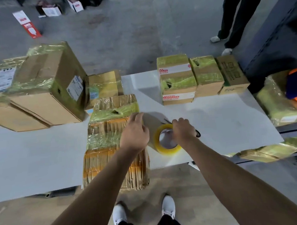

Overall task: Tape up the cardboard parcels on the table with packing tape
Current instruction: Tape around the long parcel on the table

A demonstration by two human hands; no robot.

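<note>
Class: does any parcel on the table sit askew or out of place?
Yes. The large box at far left sits tilted, propped on a flatter parcel. The bundle by the left hand overhangs the near edge of the table.

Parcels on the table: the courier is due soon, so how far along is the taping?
Done: the big box and two small boxes wear yellowish tape. In hand: the left hand grips the bundle while the right hand holds the tape roll, a strip stretched between them. Left: the plain box at the row's end shows no tape on top, as far as I can tell.
</note>
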